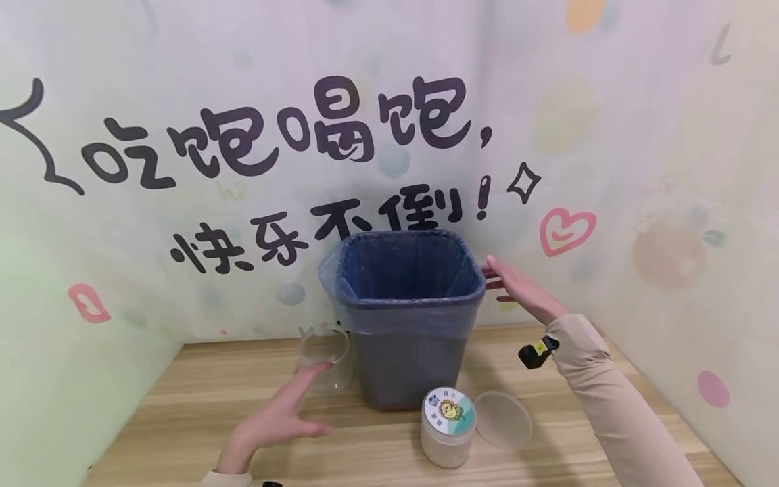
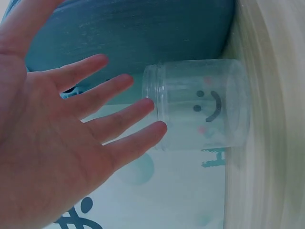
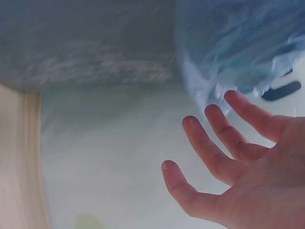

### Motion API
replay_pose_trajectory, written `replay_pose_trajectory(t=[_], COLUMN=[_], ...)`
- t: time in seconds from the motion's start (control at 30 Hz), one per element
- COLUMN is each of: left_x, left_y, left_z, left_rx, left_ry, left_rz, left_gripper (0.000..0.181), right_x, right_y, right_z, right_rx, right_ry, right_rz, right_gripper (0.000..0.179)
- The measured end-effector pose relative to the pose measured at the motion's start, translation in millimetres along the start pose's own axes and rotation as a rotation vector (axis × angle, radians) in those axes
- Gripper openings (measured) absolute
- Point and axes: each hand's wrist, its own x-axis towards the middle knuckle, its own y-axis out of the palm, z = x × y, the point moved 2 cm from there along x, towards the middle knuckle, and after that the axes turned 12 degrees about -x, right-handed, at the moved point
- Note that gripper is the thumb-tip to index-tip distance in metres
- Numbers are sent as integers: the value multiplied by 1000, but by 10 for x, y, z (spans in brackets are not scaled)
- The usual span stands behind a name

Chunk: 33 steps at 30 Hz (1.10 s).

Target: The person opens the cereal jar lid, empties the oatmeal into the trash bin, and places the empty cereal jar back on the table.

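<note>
A grey trash bin (image 1: pixel 409 368) stands upright at the back of the table, lined with a blue plastic bag (image 1: pixel 410 318) folded over its rim. My right hand (image 1: pixel 517 287) is raised at the bin's right side, fingers spread near the bag's edge. In the right wrist view the fingertips (image 3: pixel 217 112) overlap the bag's hanging fold. My left hand (image 1: pixel 280 416) holds nothing, its fingers straight and apart. In the left wrist view a clear plastic jar (image 2: pixel 195 105) with a printed smiley face stands just beyond those fingertips, beside the bin.
A round container (image 1: pixel 447 450) with a sunflower picture on its top stands in front of the bin. Right beside it lies a flat translucent round lid (image 1: pixel 504 421). The printed wall (image 1: pixel 243 61) rises directly behind the bin, with side walls left and right.
</note>
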Motion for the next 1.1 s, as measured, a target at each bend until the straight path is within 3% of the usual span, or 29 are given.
replay_pose_trajectory(t=[0.23, 0.4, 0.53, 0.83, 0.93, 1.1], left_x=[27, 93, 135, 265, 308, 375], left_y=[125, 264, 363, 702, 795, 980], left_z=[-24, -43, -50, -81, -101, -166], left_rx=[-32, 37, 94, 195, 231, 291], left_ry=[18, 52, 87, 5, 4, -50], left_rz=[57, 122, 130, 217, 226, 218], left_gripper=[92, 90, 89, 87, 87, 84], right_x=[-238, -360, -426, -594, -608, -659], right_y=[114, 277, 374, 589, 680, 786], right_z=[-348, -578, -665, -767, -786, -801], right_rx=[-79, -179, -173, -199, -175, -160], right_ry=[-66, -140, -188, -217, -244, -288], right_rz=[-16, -30, -36, -23, -9, 0], right_gripper=[60, 43, 35, 40, 37, 36])
